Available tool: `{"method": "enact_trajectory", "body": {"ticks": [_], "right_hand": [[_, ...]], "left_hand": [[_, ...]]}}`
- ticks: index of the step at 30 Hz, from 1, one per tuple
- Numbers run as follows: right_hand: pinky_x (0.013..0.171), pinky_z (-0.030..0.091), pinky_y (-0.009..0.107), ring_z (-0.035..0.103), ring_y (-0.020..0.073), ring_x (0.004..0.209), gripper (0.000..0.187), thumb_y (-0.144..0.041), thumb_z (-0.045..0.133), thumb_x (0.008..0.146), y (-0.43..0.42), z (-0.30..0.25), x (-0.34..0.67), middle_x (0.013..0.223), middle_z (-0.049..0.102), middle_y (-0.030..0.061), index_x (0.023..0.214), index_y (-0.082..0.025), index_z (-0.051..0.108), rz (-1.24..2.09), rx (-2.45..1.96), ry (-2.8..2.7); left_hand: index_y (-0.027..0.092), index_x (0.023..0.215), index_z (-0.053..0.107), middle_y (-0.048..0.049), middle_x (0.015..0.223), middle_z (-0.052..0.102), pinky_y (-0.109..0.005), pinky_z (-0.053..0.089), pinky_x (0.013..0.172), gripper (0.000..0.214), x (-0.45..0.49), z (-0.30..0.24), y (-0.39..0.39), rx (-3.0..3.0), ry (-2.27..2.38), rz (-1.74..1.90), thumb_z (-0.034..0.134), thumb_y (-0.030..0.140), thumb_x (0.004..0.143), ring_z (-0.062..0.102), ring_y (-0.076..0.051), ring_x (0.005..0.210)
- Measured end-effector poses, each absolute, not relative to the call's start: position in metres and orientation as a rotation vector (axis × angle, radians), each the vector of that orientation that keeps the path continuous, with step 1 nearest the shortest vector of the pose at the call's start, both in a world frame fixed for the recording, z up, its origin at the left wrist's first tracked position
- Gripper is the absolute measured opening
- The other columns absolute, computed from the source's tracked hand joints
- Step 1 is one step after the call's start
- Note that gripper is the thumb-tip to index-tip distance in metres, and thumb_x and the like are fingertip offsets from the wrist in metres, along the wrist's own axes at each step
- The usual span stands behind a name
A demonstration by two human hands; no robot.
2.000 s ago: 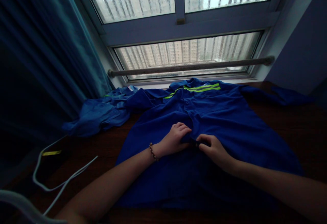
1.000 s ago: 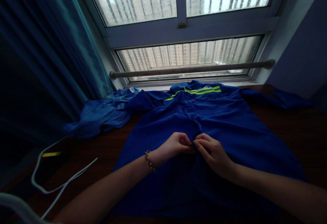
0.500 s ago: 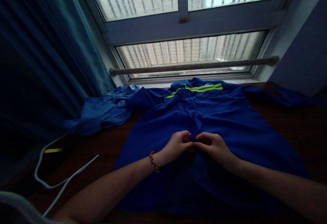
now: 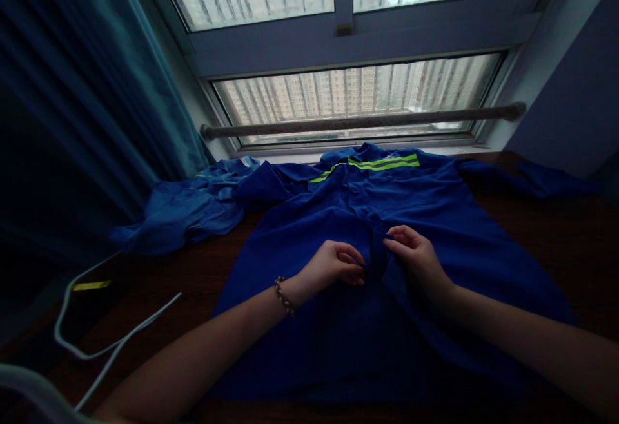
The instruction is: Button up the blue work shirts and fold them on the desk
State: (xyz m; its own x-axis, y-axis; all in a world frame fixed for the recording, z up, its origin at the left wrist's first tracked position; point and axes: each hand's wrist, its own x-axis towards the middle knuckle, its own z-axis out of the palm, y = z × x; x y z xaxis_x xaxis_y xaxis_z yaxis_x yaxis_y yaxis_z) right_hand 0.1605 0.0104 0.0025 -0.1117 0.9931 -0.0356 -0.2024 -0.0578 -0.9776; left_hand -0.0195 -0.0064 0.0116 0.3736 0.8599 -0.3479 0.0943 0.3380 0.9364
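Observation:
A dark blue work jacket with yellow-green reflective stripes lies spread front side up, collar towards the window. Between my thumb and fingers, my right hand pinches the edge of the front placket, lifting that flap and folding it to the right. My left hand, a braided bracelet on its wrist, is just left of the front opening. Its fingers are curled together at the cloth; dim light hides whether they pinch any of it. A button shows higher up the placket.
Another crumpled blue garment lies on the dark wooden surface at left, by a curtain. A white cable and a yellow strip are nearer. A metal bar crosses the window behind.
My hands were together at the placket and are now apart. The right one has moved up and right with the flap edge; the left has shifted slightly left.

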Motion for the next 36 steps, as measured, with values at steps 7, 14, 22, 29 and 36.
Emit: {"method": "enact_trajectory", "body": {"ticks": [7,14,22,29,36], "right_hand": [[0.063,0.042,0.023,0.055,0.013,0.069,0.015,-0.029,0.061,0.07,-0.008,0.018,0.16,0.074,0.059,0.0001,0.079,-0.017,0.057,1.163,-1.028,-1.538],[0.062,0.043,0.024,0.055,0.0125,0.067,0.012,-0.021,0.057,0.073,-0.016,0.02,0.159,0.078,0.061,0.0004,0.085,-0.018,0.058,0.808,-1.019,-1.843],[0.059,0.042,0.023,0.055,0.0117,0.066,0.007,-0.015,0.059,0.071,-0.019,0.011,0.156,0.072,0.059,-0.0013,0.078,-0.018,0.059,0.733,-0.97,-2.0],[0.06,0.043,0.023,0.056,0.0127,0.066,0.007,-0.019,0.057,0.074,-0.018,0.009,0.156,0.074,0.061,-0.0002,0.081,-0.019,0.061,0.715,-0.983,-1.963],[0.066,0.047,0.026,0.057,0.0141,0.074,0.019,-0.021,0.045,0.084,-0.019,0.009,0.155,0.081,0.06,0.0044,0.081,-0.019,0.064,0.669,-0.801,-2.072]], "left_hand": [[0.011,0.079,0.058,-0.0053,0.07,0.065,-0.023,0.049,0.06,0.021,-0.013,0.039,-0.013,1.092,0.918,0.653,0.067,0.019,0.063,0.063,-0.014,0.063],[0.01,0.076,0.057,-0.0025,0.064,0.063,-0.021,0.047,0.057,0.025,-0.005,0.015,-0.018,1.021,0.902,0.864,0.071,0.02,0.058,0.061,-0.011,0.057],[0.009,0.075,0.057,-0.0038,0.063,0.065,-0.023,0.047,0.058,0.028,-0.013,-0.005,-0.021,0.982,0.96,0.945,0.073,0.022,0.055,0.062,-0.014,0.057],[0.01,0.072,0.057,-0.0039,0.066,0.065,-0.026,0.048,0.06,0.025,-0.012,-0.003,-0.024,1.047,0.944,0.915,0.072,0.023,0.056,0.062,-0.014,0.06],[0.012,0.072,0.054,-0.0016,0.064,0.062,-0.026,0.048,0.061,0.026,-0.015,-0.005,-0.022,0.961,0.933,0.956,0.071,0.023,0.057,0.06,-0.014,0.059]]}}
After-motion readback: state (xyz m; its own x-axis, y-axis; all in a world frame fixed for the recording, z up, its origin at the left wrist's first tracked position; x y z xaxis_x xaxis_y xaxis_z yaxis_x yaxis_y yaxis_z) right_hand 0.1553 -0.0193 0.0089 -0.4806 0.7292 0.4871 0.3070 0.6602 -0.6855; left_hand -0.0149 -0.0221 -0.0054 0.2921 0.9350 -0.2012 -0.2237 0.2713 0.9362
